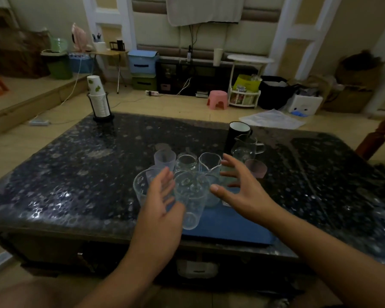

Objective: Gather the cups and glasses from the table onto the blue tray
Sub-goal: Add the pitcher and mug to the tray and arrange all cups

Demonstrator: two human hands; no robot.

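Observation:
Several clear cups and glasses stand bunched on the blue tray at the table's near edge. A tall clear cup stands in front, a small glass jar and a clear pitcher-shaped glass behind it, a frosted cup at the back left. My left hand hovers open just left of the tall cup. My right hand is spread open to the right of it, holding nothing. A pink cup, a glass jug and a black mug stand on the table behind the tray.
The dark patterned table carries a rack of stacked paper cups at its far left corner. Beyond the table lie a pink stool, storage boxes, cables and a white side table on the floor.

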